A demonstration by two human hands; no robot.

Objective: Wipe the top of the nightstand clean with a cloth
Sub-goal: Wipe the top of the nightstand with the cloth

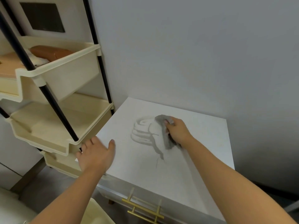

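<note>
matt white nightstand (186, 159), grey cloth (165, 136)

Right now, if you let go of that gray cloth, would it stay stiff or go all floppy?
Probably floppy: the gray cloth bends and bunches around the right hand instead of holding a flat shape. It likely weighs little, since one hand moves it. It looks damp, judging by the wet streaks on the nightstand top, so it may cling a bit rather than slide.

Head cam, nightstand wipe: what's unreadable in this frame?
- Nightstand top under the cloth and right hand: covered.
- Left hand fingertips: curled over the nightstand's left edge.
- Top bin contents: walls and pole block most.
- Drawer handles: cut off by the bottom edge.
</note>
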